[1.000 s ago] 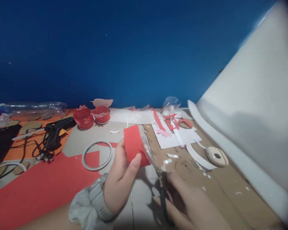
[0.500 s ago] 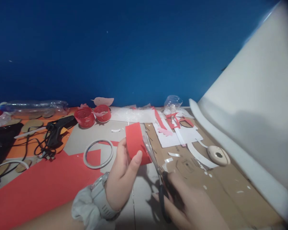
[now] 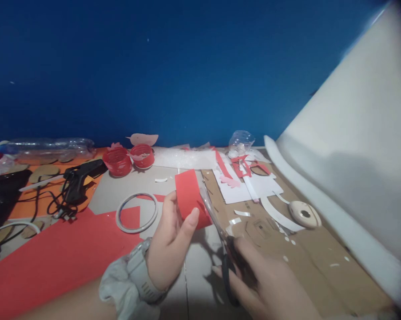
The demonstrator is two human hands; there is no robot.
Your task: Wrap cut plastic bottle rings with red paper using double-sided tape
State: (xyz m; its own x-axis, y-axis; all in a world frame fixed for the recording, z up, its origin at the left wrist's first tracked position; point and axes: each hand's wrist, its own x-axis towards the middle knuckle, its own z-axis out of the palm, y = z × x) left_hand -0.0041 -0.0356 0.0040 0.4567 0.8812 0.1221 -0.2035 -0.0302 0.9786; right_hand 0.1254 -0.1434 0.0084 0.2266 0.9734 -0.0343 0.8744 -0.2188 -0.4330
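Currently two hands at work: left hand (image 3: 172,249) pinches one red paper piece (image 3: 191,198) upright above surface (image 3: 200,271); right hand (image 3: 270,284) grips one pair of scissors (image 3: 216,226), blades at paper's right edge. Two red caps (image 3: 129,158), one ring (image 3: 136,212), one glue gun (image 3: 80,178), one tape roll (image 3: 303,213) around. Versus half-second earlier: grips unchanged, paper barely shifted.

Dim, bluish light. Hands cast soft shadows on the table (image 3: 193,284). Edges bend and blur, worst at right
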